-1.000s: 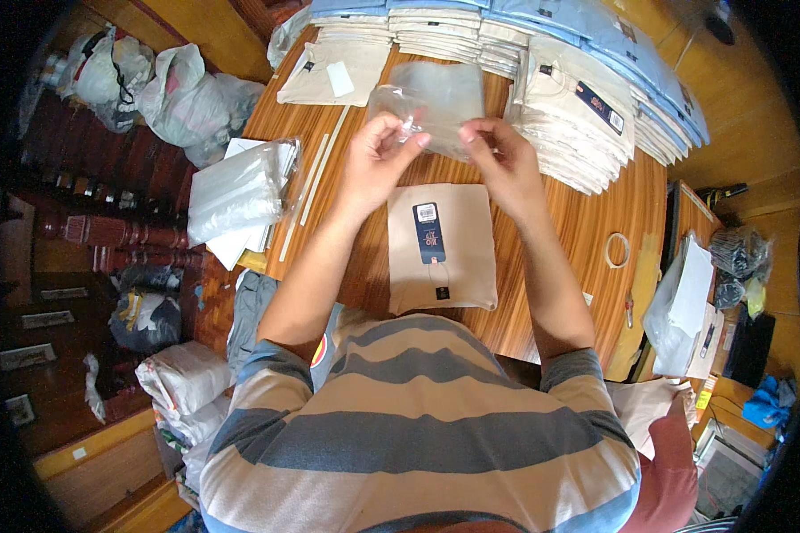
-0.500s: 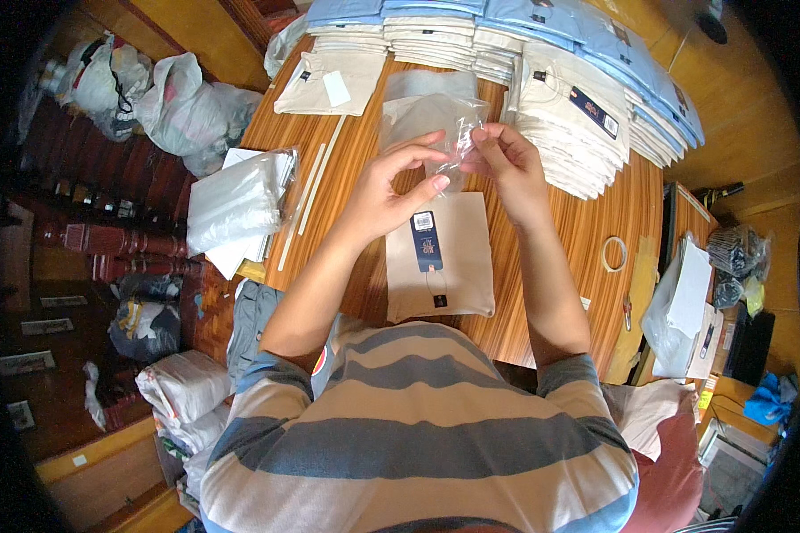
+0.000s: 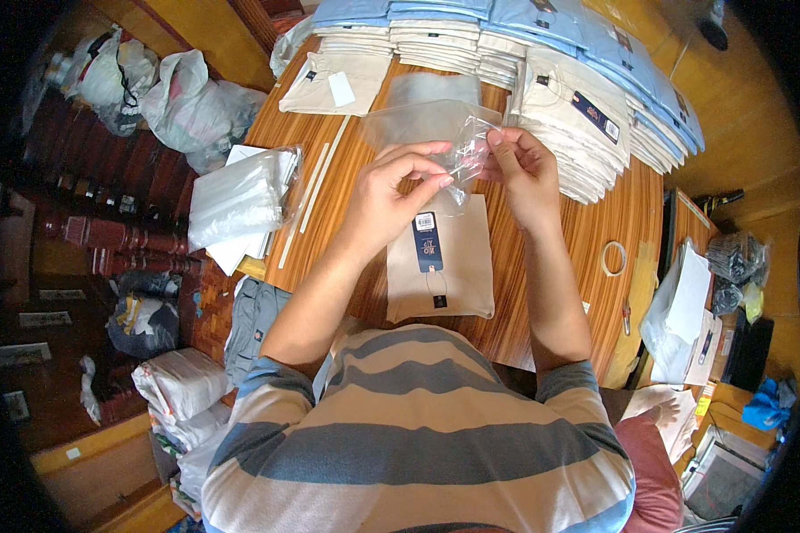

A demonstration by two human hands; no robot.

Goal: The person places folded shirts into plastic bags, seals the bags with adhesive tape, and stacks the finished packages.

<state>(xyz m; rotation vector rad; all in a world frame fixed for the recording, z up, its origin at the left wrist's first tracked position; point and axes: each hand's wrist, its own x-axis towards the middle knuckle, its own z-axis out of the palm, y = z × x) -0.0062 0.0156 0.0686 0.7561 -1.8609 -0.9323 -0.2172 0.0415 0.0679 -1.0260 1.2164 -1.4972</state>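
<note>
A clear plastic bag (image 3: 418,124) is held up over the table between my hands, its mouth edge wrinkled and shiny. My left hand (image 3: 391,191) pinches its near edge between thumb and fingers. With thumb and fingertips closed, my right hand (image 3: 529,173) grips the bag's right corner. Just below the bag lies a folded beige shirt (image 3: 465,266), flat on the table, carrying a dark blue hang tag (image 3: 427,238) on a loop of string. Part of the bag hangs over the shirt's far edge.
Wood-grained table (image 3: 542,293) with more clear bags (image 3: 431,89) beyond my hands. Stacked beige shirts (image 3: 569,133) stand at far right, blue packaged shirts (image 3: 533,22) behind. One folded shirt (image 3: 316,93) lies far left. Plastic-wrapped sheets (image 3: 240,200), a tape roll (image 3: 613,258) and thin strips (image 3: 313,186) sit around.
Both hands have shifted slightly, the right one moving a little to the right. The bag's edge is stretched wider between them and hangs lower over the shirt.
</note>
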